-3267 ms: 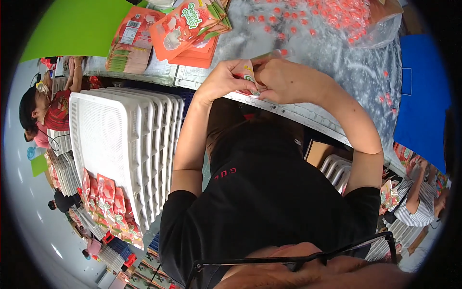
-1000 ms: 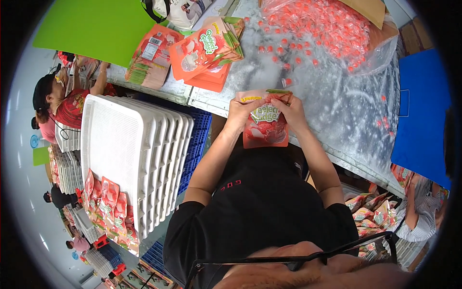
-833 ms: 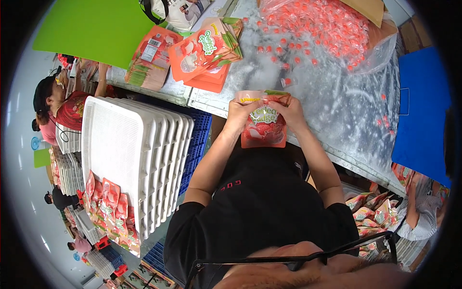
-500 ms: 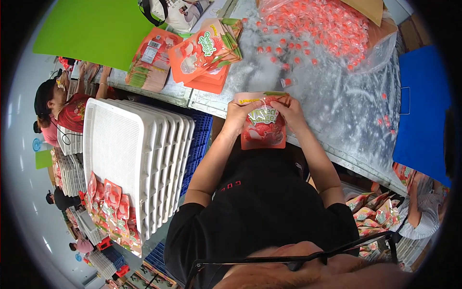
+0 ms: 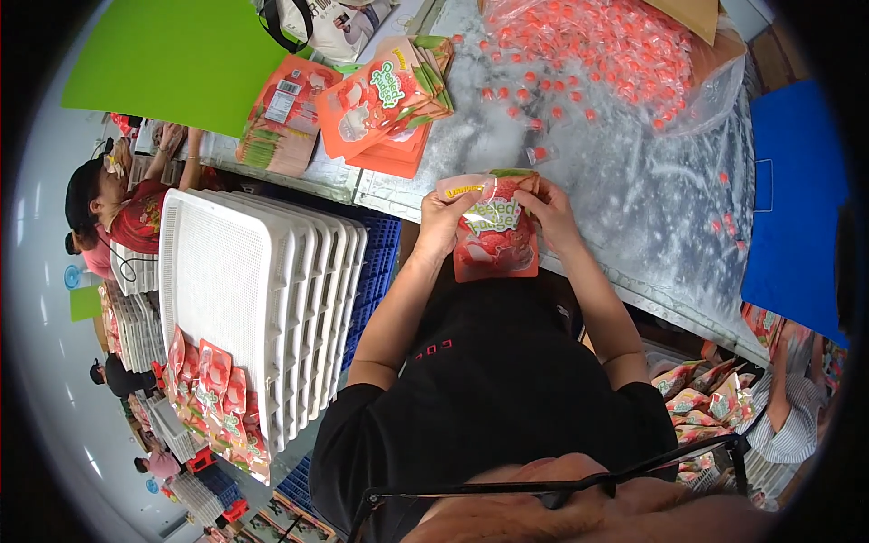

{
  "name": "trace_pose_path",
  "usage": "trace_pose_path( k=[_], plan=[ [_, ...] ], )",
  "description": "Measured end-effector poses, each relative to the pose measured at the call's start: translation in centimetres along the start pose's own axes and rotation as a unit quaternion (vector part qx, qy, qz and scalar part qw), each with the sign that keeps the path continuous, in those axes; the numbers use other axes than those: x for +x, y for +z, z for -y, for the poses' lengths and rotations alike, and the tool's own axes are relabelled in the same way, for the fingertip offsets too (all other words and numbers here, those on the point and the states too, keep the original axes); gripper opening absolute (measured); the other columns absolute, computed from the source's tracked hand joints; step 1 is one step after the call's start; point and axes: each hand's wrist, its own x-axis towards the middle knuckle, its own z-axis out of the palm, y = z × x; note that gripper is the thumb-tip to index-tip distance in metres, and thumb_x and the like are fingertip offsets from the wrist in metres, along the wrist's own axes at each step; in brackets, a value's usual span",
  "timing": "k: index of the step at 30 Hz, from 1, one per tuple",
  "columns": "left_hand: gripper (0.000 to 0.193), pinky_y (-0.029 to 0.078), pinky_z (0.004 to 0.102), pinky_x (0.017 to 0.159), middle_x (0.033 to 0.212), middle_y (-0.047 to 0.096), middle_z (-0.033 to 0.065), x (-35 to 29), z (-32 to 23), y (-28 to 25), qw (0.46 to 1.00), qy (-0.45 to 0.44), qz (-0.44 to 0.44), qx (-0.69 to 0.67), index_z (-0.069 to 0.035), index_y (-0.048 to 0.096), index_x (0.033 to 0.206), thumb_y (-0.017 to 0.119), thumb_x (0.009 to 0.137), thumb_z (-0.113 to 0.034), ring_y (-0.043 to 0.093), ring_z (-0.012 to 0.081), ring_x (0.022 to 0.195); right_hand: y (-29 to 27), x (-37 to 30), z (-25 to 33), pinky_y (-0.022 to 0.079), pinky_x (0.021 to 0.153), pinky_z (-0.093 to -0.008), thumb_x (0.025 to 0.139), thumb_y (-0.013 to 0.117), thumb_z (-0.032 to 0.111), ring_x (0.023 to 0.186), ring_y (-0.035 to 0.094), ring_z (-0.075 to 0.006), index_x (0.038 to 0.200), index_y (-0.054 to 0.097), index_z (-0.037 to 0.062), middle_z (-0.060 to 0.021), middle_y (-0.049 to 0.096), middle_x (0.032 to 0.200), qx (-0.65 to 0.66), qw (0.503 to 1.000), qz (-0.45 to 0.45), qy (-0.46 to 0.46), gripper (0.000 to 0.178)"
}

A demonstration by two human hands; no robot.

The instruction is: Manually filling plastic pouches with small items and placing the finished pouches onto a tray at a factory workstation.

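Between my two hands hangs a red candy pouch (image 5: 495, 237), upright just off the table's near edge. My left hand (image 5: 441, 220) pinches its upper left corner, thumb on the front. The upper right side is gripped by my right hand (image 5: 549, 214). Whether the pouch's top is sealed I cannot tell. To the left on the table lies a fanned stack of flat pouches (image 5: 380, 104), and beside it a further pile of pouches (image 5: 288, 109) shows its back side. Loose wrapped red candies (image 5: 555, 90) are scattered beyond my hands.
A heap of wrapped candies (image 5: 606, 54) in clear plastic fills the far right. Stacked white trays (image 5: 217, 262) stand at left, with filled pouches (image 5: 213, 385) on top. A green panel (image 5: 172, 54) and a blue panel (image 5: 795, 199) flank the table. Other people work at both sides.
My fingers have shifted apart along the pouch's top, baring more of its front. The pouch stays in nearly the same place.
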Motion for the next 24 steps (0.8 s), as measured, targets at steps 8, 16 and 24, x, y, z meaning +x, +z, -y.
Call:
trace_pose_path(
  k=[8,16,24],
  plan=[
    [0.016,0.052,0.0245,0.068,0.093,0.071,0.0059,-0.5,2.1,0.3,0.99,0.079,-0.077,0.086,0.002,0.069,0.104,0.065,0.096,-0.012,0.064,0.0096,0.079,-0.9,-0.4,0.6,0.049,0.075,-0.0228,0.092,0.069,0.016,0.082,0.061,-0.0077,0.109,0.068,0.0033,-0.0002,0.068,0.097,0.031,0.997,0.002,0.077,0.021],
    [0.037,0.047,0.0253,0.068,0.085,0.067,0.0007,-0.6,2.5,0.5,0.954,0.179,-0.057,0.233,0.003,0.068,0.103,0.047,0.106,-0.028,0.055,0.0071,0.076,-0.5,-0.2,-1.4,0.047,0.086,-0.0258,0.096,0.061,0.009,0.092,0.06,-0.0095,0.109,0.067,0.0015,-0.001,0.067,0.102,0.211,0.974,-0.076,-0.016,0.016],
    [0.028,0.05,0.0247,0.079,0.093,0.072,0.0042,0.0,0.0,0.3,0.954,0.084,0.007,0.289,0.005,0.069,0.107,0.058,0.101,-0.02,0.061,0.0082,0.087,0.1,-0.8,-1.0,0.048,0.08,-0.0252,0.093,0.067,0.008,0.087,0.061,-0.0091,0.104,0.068,0.0012,-0.0014,0.068,0.097,0.131,0.988,-0.067,-0.055,0.013]
  ],
)
